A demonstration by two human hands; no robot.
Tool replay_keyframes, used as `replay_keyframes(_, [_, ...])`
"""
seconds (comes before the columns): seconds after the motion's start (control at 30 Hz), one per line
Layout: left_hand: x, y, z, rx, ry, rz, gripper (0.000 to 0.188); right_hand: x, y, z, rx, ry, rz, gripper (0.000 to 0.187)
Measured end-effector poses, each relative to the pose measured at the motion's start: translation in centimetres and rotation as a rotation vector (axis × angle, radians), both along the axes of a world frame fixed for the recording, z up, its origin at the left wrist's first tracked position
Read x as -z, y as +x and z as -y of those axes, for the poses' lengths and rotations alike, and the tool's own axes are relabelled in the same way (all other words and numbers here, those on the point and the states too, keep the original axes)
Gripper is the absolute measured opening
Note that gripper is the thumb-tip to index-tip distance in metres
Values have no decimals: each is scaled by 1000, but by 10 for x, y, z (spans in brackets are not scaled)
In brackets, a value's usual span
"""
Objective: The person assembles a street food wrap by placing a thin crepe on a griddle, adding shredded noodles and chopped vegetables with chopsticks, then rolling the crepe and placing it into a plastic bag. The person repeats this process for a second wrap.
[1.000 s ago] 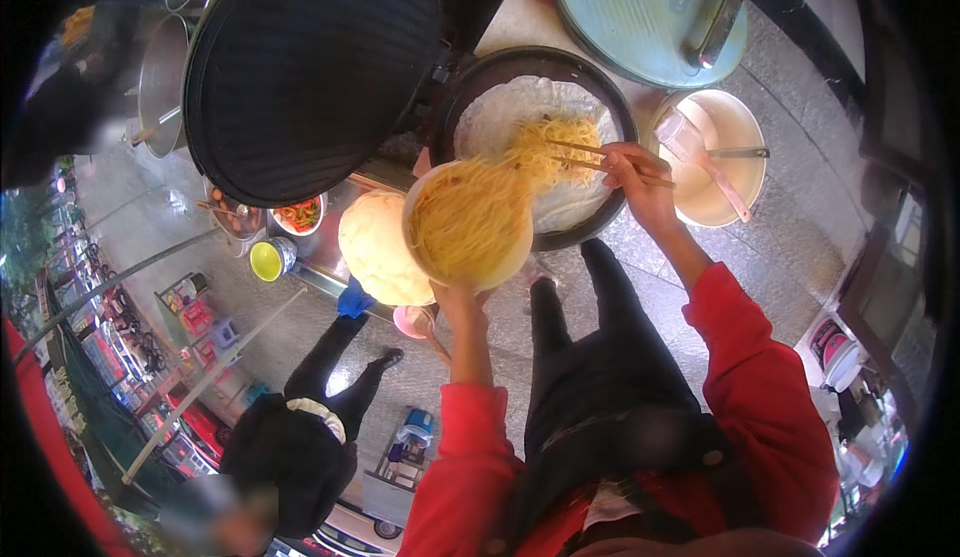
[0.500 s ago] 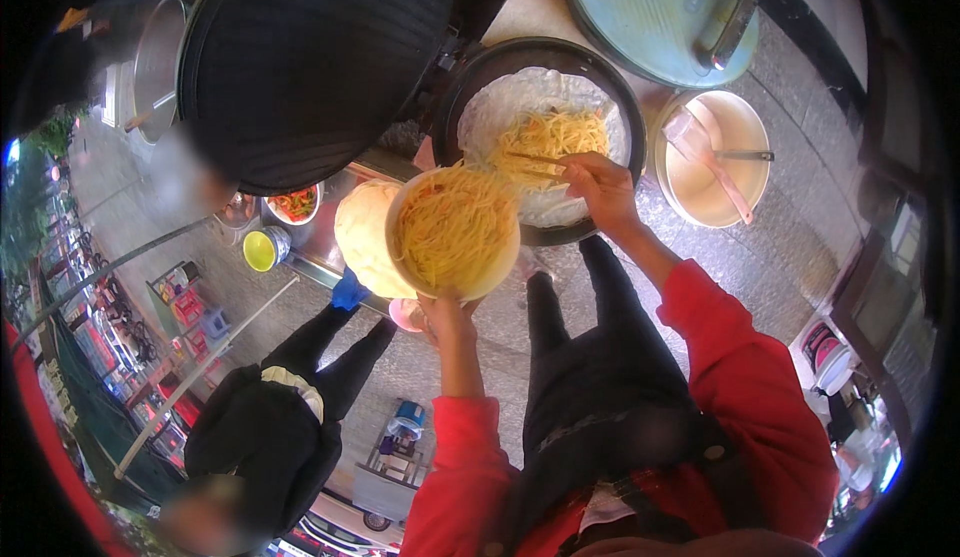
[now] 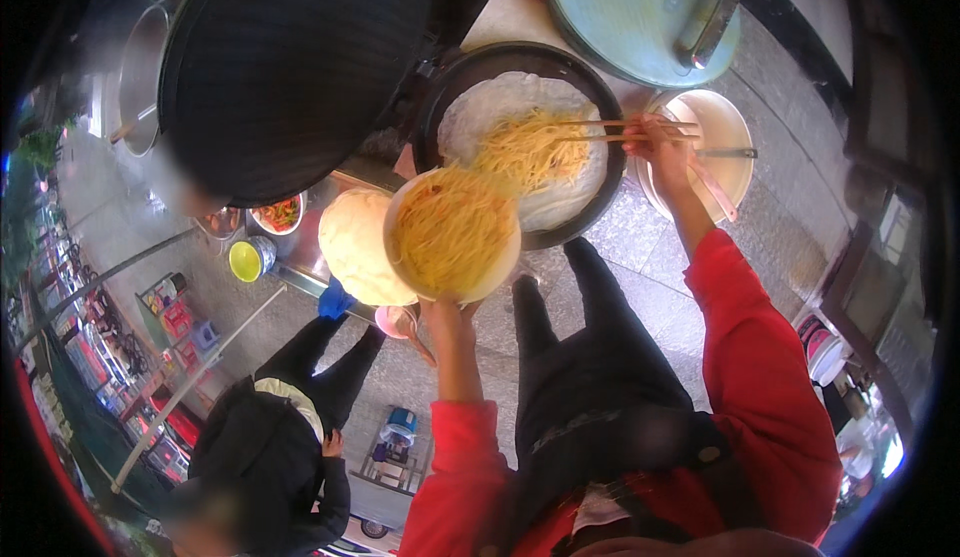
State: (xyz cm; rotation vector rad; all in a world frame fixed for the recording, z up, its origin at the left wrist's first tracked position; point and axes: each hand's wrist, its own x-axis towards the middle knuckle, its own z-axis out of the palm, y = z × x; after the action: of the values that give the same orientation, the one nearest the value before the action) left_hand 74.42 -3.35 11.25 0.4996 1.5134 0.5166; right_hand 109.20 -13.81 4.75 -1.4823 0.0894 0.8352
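My left hand (image 3: pixel 452 321) grips a pale bowl (image 3: pixel 506 265) from below, at the near-left rim of a round black griddle (image 3: pixel 428 135). Yellow shreds, seemingly potato, (image 3: pixel 450 229) fill the bowl. On the griddle lies a thin whitish pancake (image 3: pixel 573 197), with a loose heap of the same shreds (image 3: pixel 528 149) across its middle. My right hand (image 3: pixel 662 145) is closed around a pair of chopsticks (image 3: pixel 598 138), whose tips reach the right part of that heap. Hardly any gap shows between the shreds in the bowl and those on the pancake.
A stack of pale flatbreads (image 3: pixel 352 247) sits left of the bowl. A raised black griddle lid (image 3: pixel 290 77) looms at upper left, a greenish round lid (image 3: pixel 640 17) at upper right. A cream bucket (image 3: pixel 735 122) holds utensils. Another person (image 3: pixel 265 457) is at lower left.
My right hand and the chopsticks have moved right, away from the bowl's side of the griddle. More shreds lie toward the pancake's middle and left. The left hand keeps the bowl in place.
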Motion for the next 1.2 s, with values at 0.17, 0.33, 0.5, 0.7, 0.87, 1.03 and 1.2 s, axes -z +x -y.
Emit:
replay_keyframes(0.17, [34, -12, 8, 26, 77, 8, 56, 58, 16, -4, -295, 11, -16, 30])
replay_keyframes(0.33, [62, 12, 28, -100, 217, -134, 57, 80, 24, 50, -490, -233, 588, 35])
replay_keyframes(0.5, [43, 7, 49, -128, 186, -224, 57, 54, -1, 33, -184, -145, 11, 37])
replay_keyframes(0.7, [32, 42, 40, 10, 36, -282, 50, 120, 89, 53, -356, 18, 22, 29])
replay_keyframes(0.87, [-21, 8, 35, -258, -37, -11, 47, 40, -52, -44, -357, -139, 171, 23])
replay_keyframes(1.03, [-20, -3, 35, -166, -11, -17, 61, -9, -63, -70, -340, -8, 75, 24])
replay_keyframes(1.2, [-13, -20, 39, -164, -49, 26, 60, -9, -45, -45, -307, -49, 135, 23])
